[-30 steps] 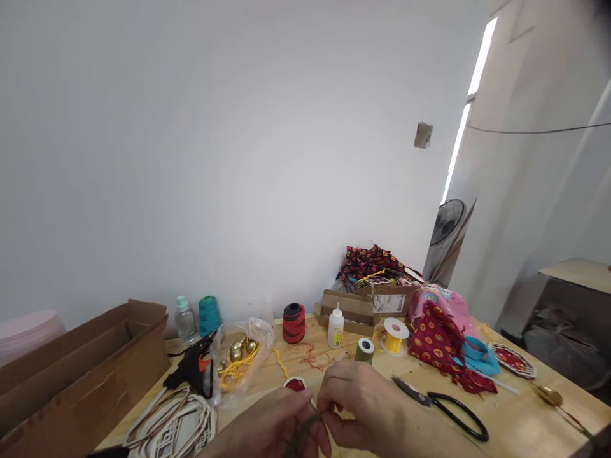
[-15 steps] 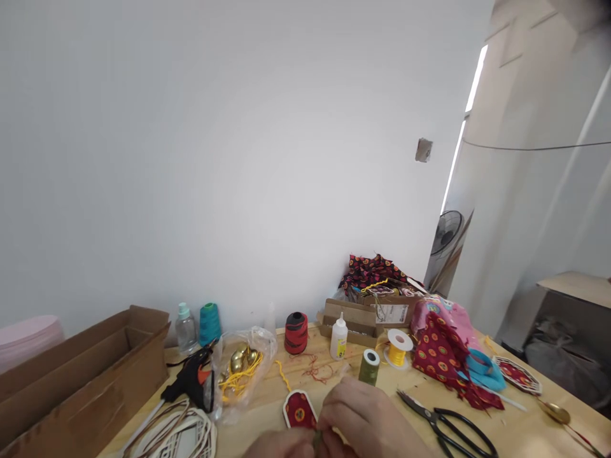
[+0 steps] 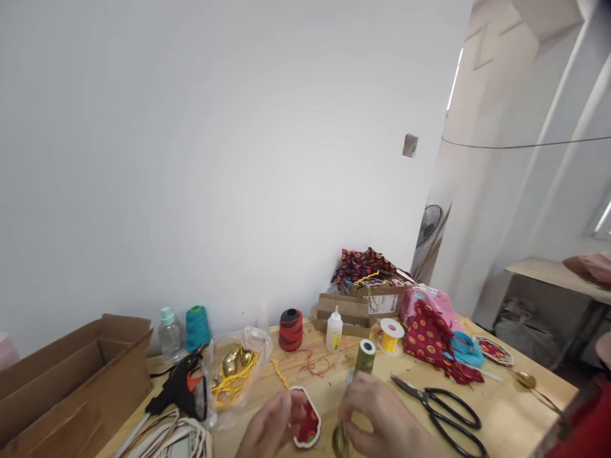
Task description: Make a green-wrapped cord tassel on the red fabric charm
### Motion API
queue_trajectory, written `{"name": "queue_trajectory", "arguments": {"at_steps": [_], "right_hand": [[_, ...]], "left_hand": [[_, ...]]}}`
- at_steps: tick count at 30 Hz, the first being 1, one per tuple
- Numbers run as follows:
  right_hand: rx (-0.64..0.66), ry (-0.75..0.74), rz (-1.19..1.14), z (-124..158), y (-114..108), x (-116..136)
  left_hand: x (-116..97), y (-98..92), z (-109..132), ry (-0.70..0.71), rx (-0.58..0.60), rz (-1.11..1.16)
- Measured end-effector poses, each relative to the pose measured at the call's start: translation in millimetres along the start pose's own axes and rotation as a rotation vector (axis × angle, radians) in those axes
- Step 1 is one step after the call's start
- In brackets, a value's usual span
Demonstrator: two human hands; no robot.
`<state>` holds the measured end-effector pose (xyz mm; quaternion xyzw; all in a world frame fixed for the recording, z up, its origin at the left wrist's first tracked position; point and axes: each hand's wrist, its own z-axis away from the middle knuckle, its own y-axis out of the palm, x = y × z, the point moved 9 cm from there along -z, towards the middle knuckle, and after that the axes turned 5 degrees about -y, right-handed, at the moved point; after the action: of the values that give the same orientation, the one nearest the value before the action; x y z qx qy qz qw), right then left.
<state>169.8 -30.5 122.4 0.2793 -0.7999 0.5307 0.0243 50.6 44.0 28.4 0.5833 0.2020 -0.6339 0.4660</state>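
Observation:
At the bottom centre, my left hand (image 3: 274, 423) has loosely curled fingers held apart, with nothing visible in them. Just behind its fingertips lies a dark red patterned fabric piece with a white scalloped rim (image 3: 309, 421), and a yellow cord (image 3: 279, 372) runs up from its top. My right hand (image 3: 382, 416) pinches an olive-green strand (image 3: 340, 440) that hangs below the fingers in a loop. An olive-green thread spool (image 3: 365, 356) stands directly behind that hand. Black-handled scissors (image 3: 432, 407) lie to its right.
Left are a long cardboard box (image 3: 109, 375), a black glue gun (image 3: 174, 394) and a plastic bag of gold bells (image 3: 238, 369). A red-black thread cone (image 3: 291, 331), white glue bottle (image 3: 335, 332) and yellow spool (image 3: 390, 337) stand behind. Red fabric (image 3: 429, 337) lies right.
My hands were close together over something small and have moved apart. The left fingers have opened, and the green strand now shows under my right hand. The view has turned slightly right.

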Motion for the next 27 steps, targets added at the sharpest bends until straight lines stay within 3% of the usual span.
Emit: {"name": "queue_trajectory", "arguments": {"at_steps": [2,4,6,9,12,18,22,25,27], "right_hand": [[0.034,-0.007,-0.062,-15.3,-10.4,10.7],[0.061,-0.083,-0.113,-31.4,-14.8,25.3],[0.086,-0.112,-0.134,-45.0,-12.5,32.9],[0.126,-0.034,-0.136,-57.4,-1.0,29.1],[0.122,0.068,-0.136,-58.2,7.1,19.4],[0.097,0.204,-0.167,-44.1,10.1,-1.4],[0.133,0.210,-0.139,-39.8,6.2,-9.6],[0.113,0.189,-0.099,-37.3,-0.6,-12.9],[0.086,0.178,-0.083,-32.5,-3.2,-15.3]], "left_hand": [[-10.4,6.0,-5.6,0.032,0.080,0.031],[-23.0,26.2,-6.8,0.053,0.263,0.090],[-31.2,46.9,-4.8,0.042,0.403,0.128],[-31.2,70.8,1.8,-0.030,0.539,0.192],[-23.1,72.4,5.6,-0.065,0.523,0.172],[-2.3,51.4,5.3,-0.118,0.574,0.097],[16.8,13.4,-7.5,-0.151,0.404,-0.129],[3.0,-18.4,-10.2,0.027,0.115,-0.260],[-4.7,-24.3,-2.6,0.085,0.015,-0.226]]}}
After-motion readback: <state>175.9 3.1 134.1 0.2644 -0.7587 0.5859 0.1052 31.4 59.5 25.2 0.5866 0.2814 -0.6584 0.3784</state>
